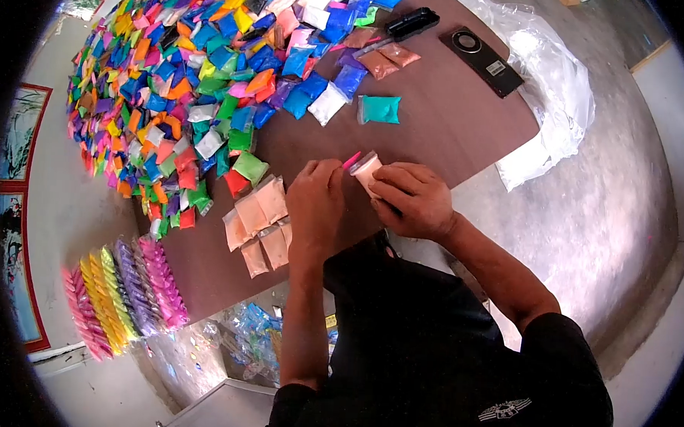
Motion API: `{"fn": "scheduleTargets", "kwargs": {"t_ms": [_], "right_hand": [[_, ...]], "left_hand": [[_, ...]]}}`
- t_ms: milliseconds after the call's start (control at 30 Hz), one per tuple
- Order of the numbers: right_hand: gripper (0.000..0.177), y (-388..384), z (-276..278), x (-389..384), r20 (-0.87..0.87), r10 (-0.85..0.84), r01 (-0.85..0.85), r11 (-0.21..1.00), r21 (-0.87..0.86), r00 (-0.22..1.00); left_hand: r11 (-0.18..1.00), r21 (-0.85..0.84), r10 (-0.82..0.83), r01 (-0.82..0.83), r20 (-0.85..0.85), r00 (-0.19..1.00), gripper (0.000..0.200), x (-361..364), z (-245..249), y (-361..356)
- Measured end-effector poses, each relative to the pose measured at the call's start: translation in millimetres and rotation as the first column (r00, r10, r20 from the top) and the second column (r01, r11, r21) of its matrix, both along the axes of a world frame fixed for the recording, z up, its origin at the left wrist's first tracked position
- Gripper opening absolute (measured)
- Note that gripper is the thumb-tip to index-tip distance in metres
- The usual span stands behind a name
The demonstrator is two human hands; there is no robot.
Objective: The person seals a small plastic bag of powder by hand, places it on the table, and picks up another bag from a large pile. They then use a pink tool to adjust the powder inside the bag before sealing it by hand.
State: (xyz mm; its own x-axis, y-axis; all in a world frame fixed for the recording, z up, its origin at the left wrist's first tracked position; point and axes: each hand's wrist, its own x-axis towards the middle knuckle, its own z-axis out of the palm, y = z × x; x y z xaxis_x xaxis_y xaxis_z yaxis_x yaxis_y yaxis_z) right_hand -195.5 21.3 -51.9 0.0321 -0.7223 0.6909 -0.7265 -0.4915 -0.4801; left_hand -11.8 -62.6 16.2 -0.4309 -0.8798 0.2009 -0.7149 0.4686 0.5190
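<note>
Hundreds of coloured packets [210,78] are lying heaped across the brown table [438,118], crowding its far side. A black phone [482,61] and a clear plastic sheet [553,93] are resting nearby, above the grey floor [624,226]. The left hand [316,205] and right hand [415,198] are pinching a peach sachet [367,171] over the table edge.

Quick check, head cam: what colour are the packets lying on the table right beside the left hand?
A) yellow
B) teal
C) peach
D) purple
C: the cluster of peach packets lies on the brown table just beside the left hand. The lone teal packet sits farther up the table, and the right hand grips a small pale packet.
</note>
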Motion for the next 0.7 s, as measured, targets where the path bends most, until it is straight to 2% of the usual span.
{"fn": "scheduleTargets", "kwargs": {"t_ms": [167, 233, 267, 333, 433, 533, 700], "right_hand": [[0.030, -0.4, -0.5, 0.0, 0.005, 0.005, -0.005, 1.000, 0.001, 1.000], [0.030, -1.6, -0.5, 0.3, 0.002, 0.006, -0.006, 1.000, -0.003, 1.000], [0.030, -1.5, 0.9, 0.1, 0.001, 0.005, -0.005, 1.000, -0.004, 1.000], [0.030, -0.1, 4.3, -1.9, -0.022, -0.004, 0.004, 1.000, -0.002, 1.000], [0.032, -0.1, -0.5, -1.8, -0.019, -0.002, 0.002, 1.000, -0.008, 1.000], [0.033, 0.0, 0.3, -1.0, -0.013, -0.004, 0.004, 1.000, 0.000, 1.000], [0.031, -0.1, 1.6, 0.0, -0.009, -0.001, 0.001, 1.000, 0.005, 1.000]], "left_hand": [[0.997, 0.054, -0.045, 0.052, -0.130, 0.991, 0.015, -10.7, 15.1, 3.6], [0.988, 0.027, -0.145, 0.150, -0.140, 0.980, 0.012, -15.5, 7.3, 2.6], [0.988, 0.026, -0.146, 0.151, -0.140, 0.979, 0.012, -15.7, 5.1, 1.4], [0.997, -0.016, -0.082, 0.081, -0.011, 0.997, 0.012, -18.0, 0.5, -1.0], [0.999, -0.028, -0.028, 0.030, 0.070, 0.997, 0.013, -14.3, -2.9, -10.6], [0.999, -0.018, -0.035, 0.035, -0.009, 0.999, 0.013, -9.3, -3.8, -9.6], [0.999, 0.030, -0.041, 0.043, -0.043, 0.998, 0.013, -4.6, 0.0, 7.8]]}}
